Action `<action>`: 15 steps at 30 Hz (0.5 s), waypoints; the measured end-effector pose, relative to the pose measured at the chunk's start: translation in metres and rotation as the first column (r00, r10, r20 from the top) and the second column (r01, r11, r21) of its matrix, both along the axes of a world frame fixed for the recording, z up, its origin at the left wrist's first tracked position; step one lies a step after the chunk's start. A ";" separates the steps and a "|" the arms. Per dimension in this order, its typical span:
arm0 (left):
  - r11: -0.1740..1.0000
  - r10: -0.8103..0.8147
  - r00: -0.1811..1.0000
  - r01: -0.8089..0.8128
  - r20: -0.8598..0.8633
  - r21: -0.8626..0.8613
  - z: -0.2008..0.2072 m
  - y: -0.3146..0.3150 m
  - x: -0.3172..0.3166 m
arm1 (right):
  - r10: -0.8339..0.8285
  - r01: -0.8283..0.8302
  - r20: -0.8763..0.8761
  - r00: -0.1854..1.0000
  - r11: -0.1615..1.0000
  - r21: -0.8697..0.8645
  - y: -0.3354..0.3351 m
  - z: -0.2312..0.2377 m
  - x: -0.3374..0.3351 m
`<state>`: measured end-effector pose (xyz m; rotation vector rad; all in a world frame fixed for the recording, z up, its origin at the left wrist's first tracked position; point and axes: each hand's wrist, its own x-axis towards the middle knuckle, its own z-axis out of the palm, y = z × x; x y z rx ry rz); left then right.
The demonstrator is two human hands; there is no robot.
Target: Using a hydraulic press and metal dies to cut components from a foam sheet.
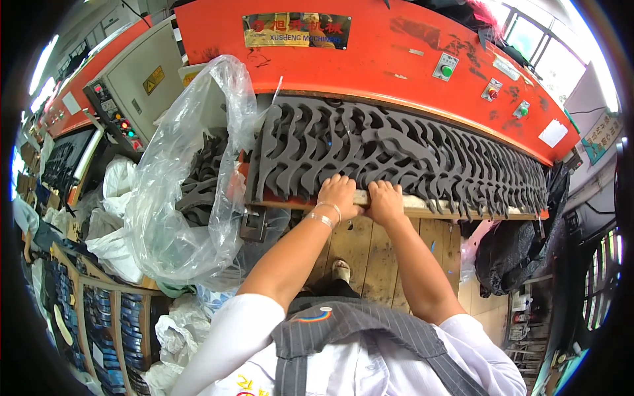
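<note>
A dark grey foam-like sheet (297, 142), cut into rows of wavy curved pieces, lies on a long pale board (422, 206) in front of the red machine. Some pieces in its middle sit tilted or loose over the others. My left hand (337, 198), with bracelets at the wrist, curls its fingers over the board's front edge. Just to its right, my right hand (385, 201) grips that same edge, fingers bent over the top. Both thumbs point toward each other. What the fingertips press against, sheet or board, is partly hidden.
The red machine (376, 59) spans the back, with a green button (446, 70) and a red button (493, 94). At left, a clear plastic bag (165, 218) holds dark grey pieces (201, 175). A black plastic bag (512, 254) hangs right. Wooden planks (380, 264) lie below.
</note>
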<state>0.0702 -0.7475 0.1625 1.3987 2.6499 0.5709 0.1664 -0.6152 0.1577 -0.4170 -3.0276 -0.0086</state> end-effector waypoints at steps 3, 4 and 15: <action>0.999 -0.033 0.997 0.033 0.064 0.004 0.004 0.008 -0.007 | 0.039 -0.037 0.063 0.997 0.998 -0.044 0.016 0.014 -0.007; 0.998 -0.055 0.997 0.055 0.059 0.004 0.008 0.011 -0.016 | 0.080 -0.071 0.108 0.991 0.994 -0.080 0.022 0.023 -0.013; 0.880 0.121 0.944 -0.245 0.306 0.407 0.043 0.070 -0.191 | 0.319 -0.349 -0.148 0.936 0.783 -0.516 0.123 0.123 -0.242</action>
